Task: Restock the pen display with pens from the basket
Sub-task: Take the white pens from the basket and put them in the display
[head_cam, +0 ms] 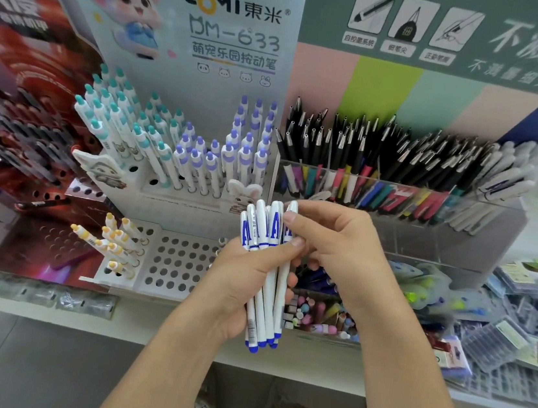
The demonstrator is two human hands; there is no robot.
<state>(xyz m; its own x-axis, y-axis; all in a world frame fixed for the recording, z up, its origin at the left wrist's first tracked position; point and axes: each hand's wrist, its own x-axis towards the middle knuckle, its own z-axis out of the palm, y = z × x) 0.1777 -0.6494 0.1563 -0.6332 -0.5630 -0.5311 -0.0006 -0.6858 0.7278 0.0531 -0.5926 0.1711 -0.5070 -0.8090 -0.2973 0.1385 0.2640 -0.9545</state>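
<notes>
My left hand (237, 281) grips a bundle of several white pens with blue caps and blue lettering (264, 271), held upright in front of the shelf. My right hand (330, 245) pinches the rightmost pen of the bundle near its top between thumb and fingers. Behind them stands the white pen display (179, 260) with rows of round holes: teal-capped pens (118, 121) and purple-capped pens (233, 152) fill its upper tier, a few yellow-capped pens (117, 243) stand in the lower tier. No basket is in view.
A clear acrylic bin (397, 199) of black and coloured pens stands to the right. A red display (18, 112) with dark pens is on the left. Small boxes of erasers (321, 315) and packaged goods (515, 336) lie on the white shelf (144, 327).
</notes>
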